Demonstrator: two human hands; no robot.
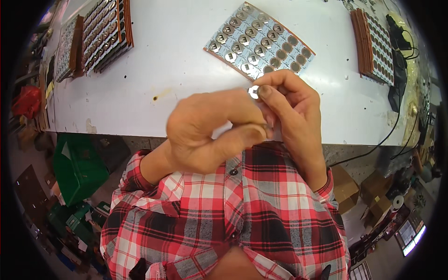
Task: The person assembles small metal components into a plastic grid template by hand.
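On the white table [161, 58] I see from my distant station, at the far middle, a panel [260, 44] of round pieces. Nearer, the left hand [200, 126] is curled, its thumb and forefinger close together; whether they grip something, I cannot tell. The right hand [294, 105] pinches a small shiny disc [253, 92] near the panel's near corner. I judge the disc could slip, because only its right edge seems held.

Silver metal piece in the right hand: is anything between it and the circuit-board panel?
Only the index fingertip of the right hand, at the silver metal piece's far edge; nothing else visible lies before the circuit-board panel.
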